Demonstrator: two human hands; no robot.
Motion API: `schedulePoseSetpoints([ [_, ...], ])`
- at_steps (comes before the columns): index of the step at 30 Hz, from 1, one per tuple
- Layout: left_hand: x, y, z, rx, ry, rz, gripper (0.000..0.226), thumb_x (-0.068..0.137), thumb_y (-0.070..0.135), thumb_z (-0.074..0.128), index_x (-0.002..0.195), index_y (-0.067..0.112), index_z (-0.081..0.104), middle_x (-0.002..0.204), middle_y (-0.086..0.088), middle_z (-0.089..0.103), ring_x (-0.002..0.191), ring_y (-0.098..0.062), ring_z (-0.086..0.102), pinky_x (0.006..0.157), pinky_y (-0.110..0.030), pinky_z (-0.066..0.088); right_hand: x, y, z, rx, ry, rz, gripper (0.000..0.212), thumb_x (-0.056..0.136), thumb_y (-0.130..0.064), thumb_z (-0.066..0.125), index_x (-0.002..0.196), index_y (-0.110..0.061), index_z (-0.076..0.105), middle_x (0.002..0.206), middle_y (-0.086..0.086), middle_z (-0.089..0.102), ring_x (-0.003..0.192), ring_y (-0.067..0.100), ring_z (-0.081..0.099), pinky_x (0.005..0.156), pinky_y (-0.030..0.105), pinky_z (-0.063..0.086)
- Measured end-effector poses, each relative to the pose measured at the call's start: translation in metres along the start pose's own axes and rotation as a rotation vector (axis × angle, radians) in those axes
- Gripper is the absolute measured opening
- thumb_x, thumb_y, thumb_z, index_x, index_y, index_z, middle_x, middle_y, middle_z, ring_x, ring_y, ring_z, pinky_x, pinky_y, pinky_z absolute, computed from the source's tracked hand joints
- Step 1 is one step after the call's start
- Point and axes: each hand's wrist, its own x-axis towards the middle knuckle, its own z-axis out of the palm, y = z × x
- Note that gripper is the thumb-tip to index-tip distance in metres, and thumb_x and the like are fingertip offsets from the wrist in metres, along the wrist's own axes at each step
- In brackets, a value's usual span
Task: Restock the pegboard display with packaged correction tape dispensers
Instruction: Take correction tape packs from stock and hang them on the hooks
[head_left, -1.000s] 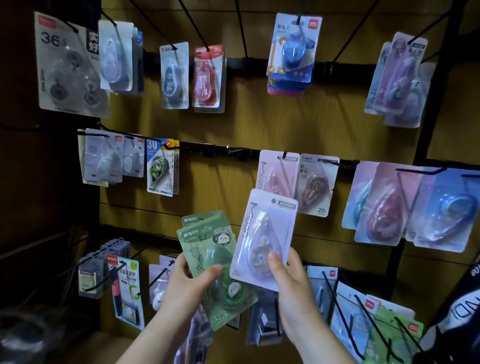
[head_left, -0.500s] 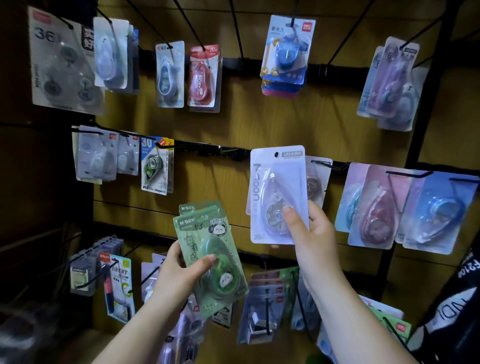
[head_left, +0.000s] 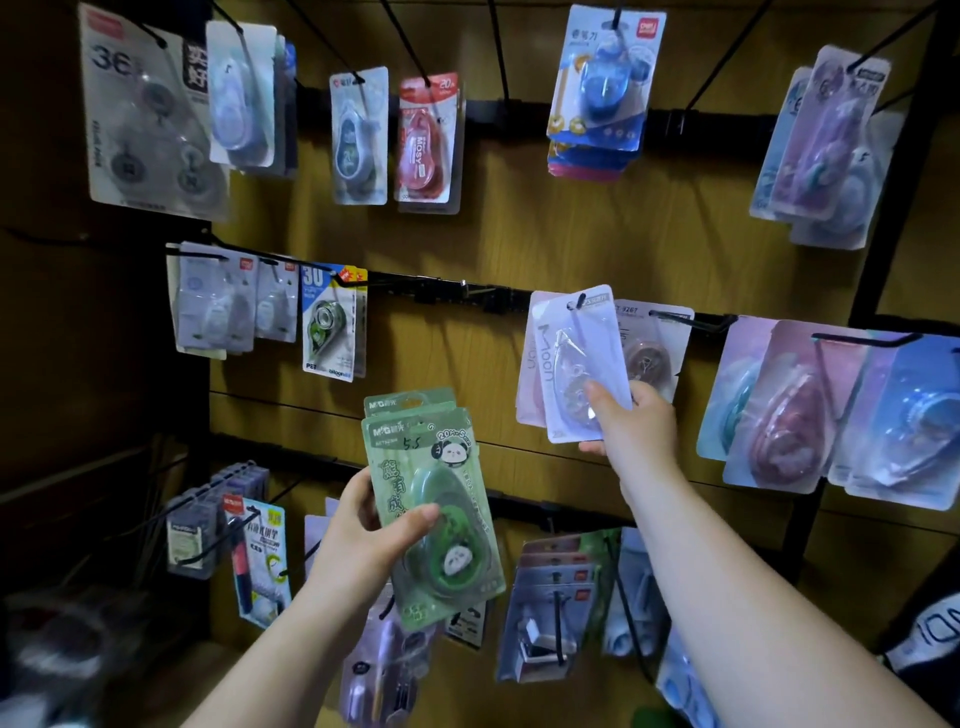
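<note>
Right hand (head_left: 631, 421) pinching white pack (head_left: 579, 358) at hook (head_left: 574, 303), could slip off if released early; left hand (head_left: 363, 535) gripping green packs (head_left: 441, 499).

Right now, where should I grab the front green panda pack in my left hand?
Grip the flat card strip above the blister, probably from the upper right. The left hand holds the front green panda pack by its left edge, thumb across the bulging blister; the top is free.

Wooden pegboard (head_left: 519, 244), black hooks (head_left: 696, 323), blister packs (head_left: 423, 145) hanging in rows
</note>
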Motion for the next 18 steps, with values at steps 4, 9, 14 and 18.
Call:
schedulePoseSetpoints([
  [4,0.002,-0.003,-0.007,-0.012,0.025,-0.011,0.034,0.077,0.003,0.062,0.102,0.024,0.051,0.097,-0.003,0.064,0.091,-0.024,0.063,0.075,-0.037,0.052,-0.007,0.006,0.01,-0.076,-0.029,0.018,0.048,0.088,-0.017,0.055,0.132,-0.01,0.035,0.132,0.009,0.047,0.105,0.022,0.05,0.076,0.027,0.047],
  [9,0.007,-0.003,-0.01,-0.054,0.023,-0.006,0.038,0.073,0.007,0.064,0.107,0.019,0.052,0.101,-0.008,0.065,0.092,-0.029,0.064,0.081,-0.044,0.052,-0.06,0.023,0.021,-0.202,-0.028,-0.163,0.039,0.086,-0.019,0.058,0.123,-0.015,0.045,0.127,0.002,0.048,0.119,0.018,0.043,0.092,0.02,0.034],
  [14,0.009,0.0,-0.013,-0.087,0.008,0.008,0.059,0.056,0.02,0.072,0.112,0.019,0.051,0.102,-0.008,0.066,0.093,-0.029,0.065,0.075,-0.041,0.054,-0.089,0.025,0.033,-0.172,-0.531,0.01,0.017,0.088,-0.025,0.055,0.071,-0.025,0.055,0.075,-0.01,0.058,0.075,0.004,0.053,0.061,0.01,0.041],
  [18,0.007,-0.001,-0.017,-0.129,0.013,0.004,0.044,0.056,0.024,0.063,0.099,0.028,0.053,0.09,0.001,0.069,0.078,-0.018,0.069,0.056,-0.027,0.058,-0.09,0.023,0.039,-0.134,-0.525,0.053,0.024,0.089,-0.024,0.055,0.065,-0.02,0.054,0.067,-0.007,0.056,0.067,0.005,0.05,0.059,0.016,0.04],
])
